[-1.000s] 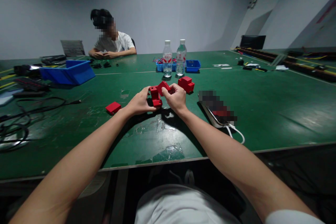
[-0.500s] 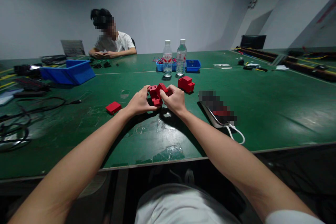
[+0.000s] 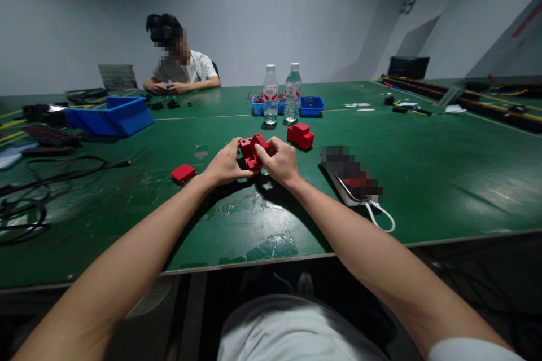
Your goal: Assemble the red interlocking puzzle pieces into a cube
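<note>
Between my two hands, just above the green table point(image 3: 271, 208), are red blocks with small round holes. My left hand point(image 3: 226, 164) grips one red holed block point(image 3: 245, 146) from the left, thumb below and fingers behind it. Pinched in my right hand point(image 3: 280, 161) is another red block point(image 3: 259, 140), tilted against the first; my fingers partly cover where they meet. A flat red block point(image 3: 183, 173) lies on the table left of my left hand. Beyond my right hand sits a stepped red block point(image 3: 300, 136).
Two water bottles point(image 3: 270, 96) stand in front of small blue bins point(image 3: 312, 106). A phone point(image 3: 351, 177) with a white cable lies at right. A large blue bin point(image 3: 110, 117) and black cables point(image 3: 63, 169) are at left. Another person point(image 3: 184, 67) sits across the table.
My right hand has shifted slightly left with its red block, which now sits closer over the block in my left hand. My left hand stays in place.
</note>
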`<state>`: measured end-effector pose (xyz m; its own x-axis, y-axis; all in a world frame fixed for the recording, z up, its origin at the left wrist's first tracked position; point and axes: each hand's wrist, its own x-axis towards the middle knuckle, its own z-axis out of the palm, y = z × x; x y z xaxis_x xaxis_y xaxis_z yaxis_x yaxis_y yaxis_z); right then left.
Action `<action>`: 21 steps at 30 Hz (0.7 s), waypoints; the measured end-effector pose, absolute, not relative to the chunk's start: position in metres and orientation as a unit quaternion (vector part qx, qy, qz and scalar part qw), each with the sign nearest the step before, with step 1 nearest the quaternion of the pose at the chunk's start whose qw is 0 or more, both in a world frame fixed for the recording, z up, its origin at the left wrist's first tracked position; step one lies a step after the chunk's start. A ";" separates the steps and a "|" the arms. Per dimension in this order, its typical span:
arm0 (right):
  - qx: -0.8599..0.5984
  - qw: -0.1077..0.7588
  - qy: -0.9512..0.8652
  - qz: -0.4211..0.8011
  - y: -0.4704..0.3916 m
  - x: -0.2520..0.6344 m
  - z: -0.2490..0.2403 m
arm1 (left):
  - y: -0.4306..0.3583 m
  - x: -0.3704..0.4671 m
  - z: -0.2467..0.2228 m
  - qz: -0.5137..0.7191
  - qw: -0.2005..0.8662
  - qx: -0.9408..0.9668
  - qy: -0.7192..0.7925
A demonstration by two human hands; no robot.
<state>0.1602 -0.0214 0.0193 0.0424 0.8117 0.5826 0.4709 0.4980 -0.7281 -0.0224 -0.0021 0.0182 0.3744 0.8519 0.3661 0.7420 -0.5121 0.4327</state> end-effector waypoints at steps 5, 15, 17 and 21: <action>-0.469 0.533 -0.687 0.157 -0.021 0.160 0.018 | 0.000 -0.023 0.016 0.285 0.087 0.824 0.481; -0.435 0.536 -0.707 0.151 -0.020 0.160 0.018 | -0.003 -0.020 0.017 0.282 0.066 0.818 0.497; -0.431 0.537 -0.708 0.156 -0.020 0.160 0.018 | -0.003 -0.020 0.017 0.279 0.063 0.816 0.503; -0.426 0.534 -0.710 0.168 -0.018 0.161 0.018 | -0.003 -0.020 0.017 0.273 0.061 0.816 0.507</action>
